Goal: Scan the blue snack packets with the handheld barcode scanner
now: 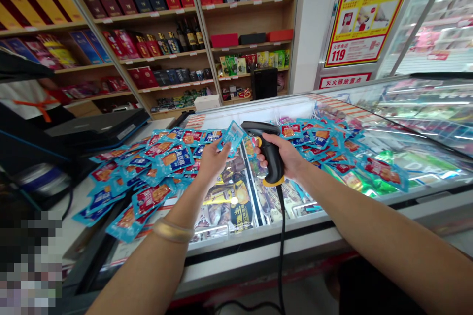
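Observation:
My left hand (215,160) pinches a blue snack packet (234,137) by its lower edge, its pale printed back facing me. In my right hand (283,150) is a black and yellow barcode scanner (272,157), gripped round the handle. The scanner's head points left at the packet, close to it. A cable (281,246) hangs from the handle. Left of my hands spreads a heap of blue and red snack packets (158,157). A second heap of similar packets (325,140) lies to the right, on the freezer's glass top.
Beneath my hands is a chest freezer (303,234) with a glass top and packaged food inside. Shelves of boxes and bottles (155,12) stand behind. A dark flat device (99,125) sits at left, near a person in an orange-trimmed garment (35,101).

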`<state>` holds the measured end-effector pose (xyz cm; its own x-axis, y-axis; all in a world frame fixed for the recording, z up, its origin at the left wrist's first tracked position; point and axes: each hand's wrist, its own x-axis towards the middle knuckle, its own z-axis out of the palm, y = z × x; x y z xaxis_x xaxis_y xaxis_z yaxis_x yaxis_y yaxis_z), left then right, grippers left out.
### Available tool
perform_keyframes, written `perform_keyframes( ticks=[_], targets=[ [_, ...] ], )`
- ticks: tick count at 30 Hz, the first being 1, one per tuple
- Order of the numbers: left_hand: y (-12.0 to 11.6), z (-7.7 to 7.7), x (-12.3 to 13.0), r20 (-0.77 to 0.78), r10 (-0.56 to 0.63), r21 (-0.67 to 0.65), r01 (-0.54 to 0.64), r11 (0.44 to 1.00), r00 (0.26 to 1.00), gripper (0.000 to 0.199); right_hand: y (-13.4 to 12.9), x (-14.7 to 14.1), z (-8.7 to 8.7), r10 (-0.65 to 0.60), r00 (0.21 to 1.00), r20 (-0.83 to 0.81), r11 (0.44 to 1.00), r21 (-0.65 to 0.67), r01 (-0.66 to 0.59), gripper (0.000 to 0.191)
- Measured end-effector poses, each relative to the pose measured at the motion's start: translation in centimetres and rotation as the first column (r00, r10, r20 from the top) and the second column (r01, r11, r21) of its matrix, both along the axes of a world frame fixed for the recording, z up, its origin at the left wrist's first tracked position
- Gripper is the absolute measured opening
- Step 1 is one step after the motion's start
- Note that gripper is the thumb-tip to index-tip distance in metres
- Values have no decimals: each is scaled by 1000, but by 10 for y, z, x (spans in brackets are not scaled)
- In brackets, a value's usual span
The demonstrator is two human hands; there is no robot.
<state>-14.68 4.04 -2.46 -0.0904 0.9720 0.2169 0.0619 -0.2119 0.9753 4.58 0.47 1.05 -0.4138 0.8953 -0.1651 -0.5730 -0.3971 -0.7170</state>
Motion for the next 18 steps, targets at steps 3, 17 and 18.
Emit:
perform_keyframes(
  ticks=[3, 17, 18],
  targets=[
    [-2, 6, 10, -76, -38, -8, 38, 999, 996, 45, 3, 9, 4, -37, 999, -22, 999, -2, 37, 24],
    [14, 34, 149, -945, -80, 39, 351, 936, 318, 60, -4, 135, 10, -397, 915, -73, 918, -14, 397, 17],
    [11, 33, 155, -963, -101, -8, 349, 937, 250, 64, -5, 139, 8, -405, 911, -74, 914, -23, 404, 17]
  ],
)
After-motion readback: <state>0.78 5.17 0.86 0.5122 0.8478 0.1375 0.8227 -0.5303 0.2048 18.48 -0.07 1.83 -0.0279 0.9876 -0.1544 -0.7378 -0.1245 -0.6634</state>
